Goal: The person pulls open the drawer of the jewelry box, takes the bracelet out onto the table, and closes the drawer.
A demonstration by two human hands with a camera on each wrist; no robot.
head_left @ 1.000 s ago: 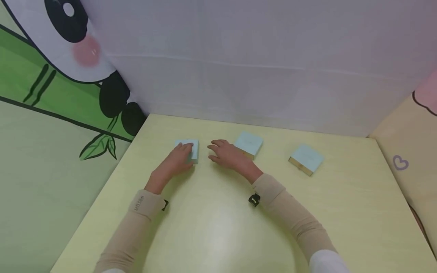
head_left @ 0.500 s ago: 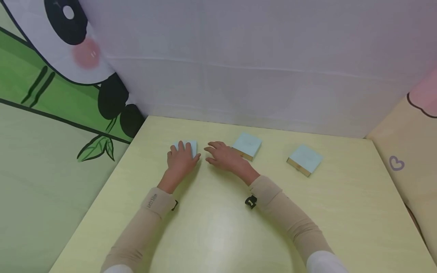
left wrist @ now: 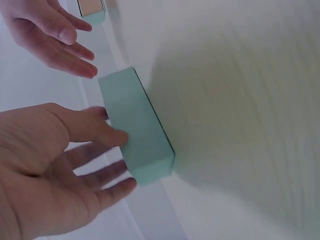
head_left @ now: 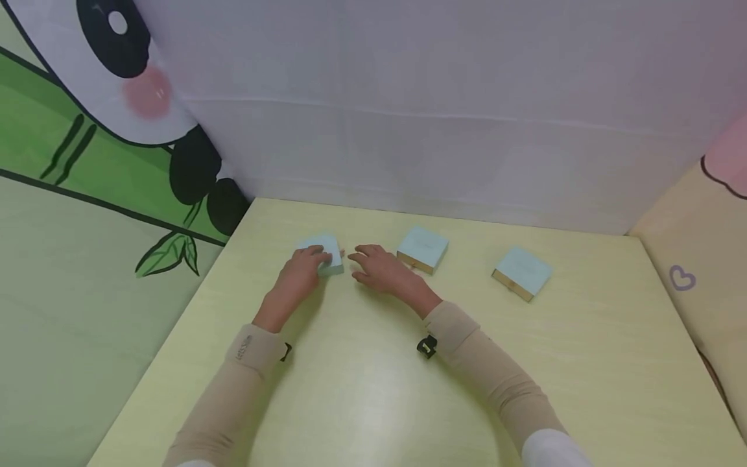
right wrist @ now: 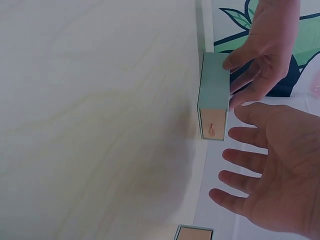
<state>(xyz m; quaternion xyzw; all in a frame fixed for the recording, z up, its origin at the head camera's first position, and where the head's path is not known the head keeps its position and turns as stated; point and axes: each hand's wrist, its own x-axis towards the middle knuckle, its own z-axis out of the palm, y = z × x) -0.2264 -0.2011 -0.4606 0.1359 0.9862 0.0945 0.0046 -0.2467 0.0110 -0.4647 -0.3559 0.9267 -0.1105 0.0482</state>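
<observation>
A small light-blue drawer box (head_left: 331, 251) lies at the back left of the table. Its tan end (right wrist: 213, 125) carries a small pull tab and faces right. My left hand (head_left: 299, 271) holds this box, the thumb on its near side and the fingers over its top, as the left wrist view also shows. To the right of the pull tab hovers my right hand (head_left: 382, 268), holding nothing, its fingers spread and pointing left toward the box. In the right wrist view the fingertips look apart from the box.
Two more light-blue drawer boxes stand on the pale yellow table (head_left: 373, 389): one box (head_left: 424, 248) just behind my right hand, another box (head_left: 522, 272) farther right, tan ends facing forward. A white cloth wall (head_left: 408, 155) rises behind the table's back edge.
My left hand first spread over the box's top, then shifted back to its left side. The box has turned, so its pull tab now shows on the right. My right hand has barely moved.
</observation>
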